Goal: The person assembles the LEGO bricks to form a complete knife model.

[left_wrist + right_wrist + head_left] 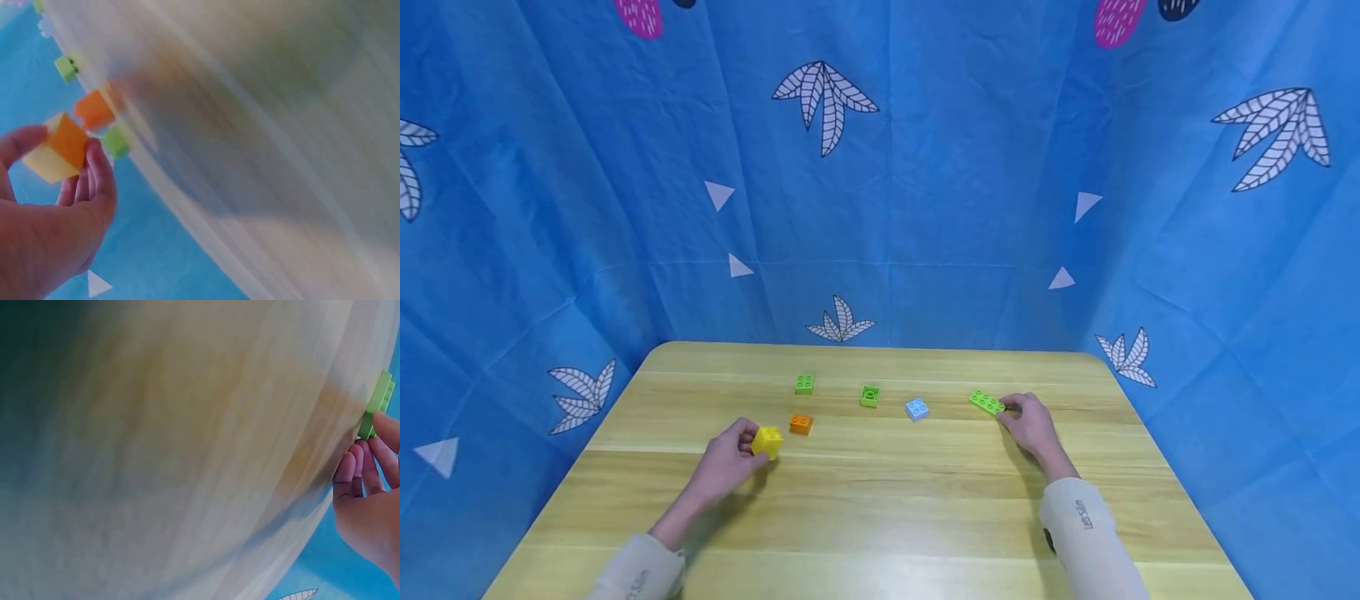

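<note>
My left hand (pixel 727 460) pinches a yellow toy building block (pixel 767 442) between thumb and fingers, above the left part of the table. In the left wrist view the block (pixel 57 148) shows smooth sides, tilted. Just right of it lies an orange block (pixel 801 424) with studs up. On the right, my right hand (pixel 1032 423) pinches the near end of a long green block (pixel 987 402), its two rows of studs facing up. The right wrist view shows thumb and index finger at the end of this green block (pixel 377 405), the other fingers curled beneath.
Between the hands lie a small green block (pixel 804 384) at the back left, another green block (pixel 869 396) near the middle, and a light blue block (pixel 917 409). They rest on the wooden table (pixel 880 517). A blue patterned cloth (pixel 970 167) hangs behind and beside it.
</note>
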The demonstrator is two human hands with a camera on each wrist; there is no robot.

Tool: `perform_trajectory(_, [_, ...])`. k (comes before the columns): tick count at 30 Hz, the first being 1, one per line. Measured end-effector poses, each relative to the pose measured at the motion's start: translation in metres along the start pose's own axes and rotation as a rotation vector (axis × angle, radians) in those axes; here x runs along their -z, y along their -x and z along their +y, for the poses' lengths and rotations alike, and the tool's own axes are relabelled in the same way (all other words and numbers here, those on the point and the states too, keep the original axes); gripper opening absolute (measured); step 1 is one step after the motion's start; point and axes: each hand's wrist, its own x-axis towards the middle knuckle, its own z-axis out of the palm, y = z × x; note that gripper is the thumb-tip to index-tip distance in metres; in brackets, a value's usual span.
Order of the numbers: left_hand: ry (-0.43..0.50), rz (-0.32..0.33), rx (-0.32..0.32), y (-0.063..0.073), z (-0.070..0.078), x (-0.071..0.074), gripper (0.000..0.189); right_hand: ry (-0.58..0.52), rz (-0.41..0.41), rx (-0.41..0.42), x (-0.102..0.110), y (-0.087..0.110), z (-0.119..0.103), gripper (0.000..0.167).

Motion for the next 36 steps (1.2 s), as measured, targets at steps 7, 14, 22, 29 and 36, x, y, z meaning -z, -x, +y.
perform_trajectory(7, [0.094,-0.048,-0.017,0.002,0.015,-0.018,0.036,-0.002,-0.008,-0.019,-0.001,-0.003,0.001,0.035])
perform_trajectory(14, [0.172,-0.106,-0.051,0.005,0.028,-0.037,0.037,-0.001,-0.017,-0.009,-0.001,-0.004,0.001,0.034])
perform_trajectory(22, [0.28,-0.266,-0.146,0.01,0.045,-0.052,0.044,0.006,-0.027,-0.007,0.001,-0.004,-0.002,0.036])
perform_trajectory(29, [0.316,-0.385,-0.231,0.015,0.055,-0.07,0.05,0.004,-0.037,-0.018,0.002,-0.004,-0.004,0.035])
perform_trajectory(36, [0.335,-0.402,-0.233,0.02,0.064,-0.087,0.044,0.006,-0.04,-0.026,0.002,-0.005,-0.004,0.036])
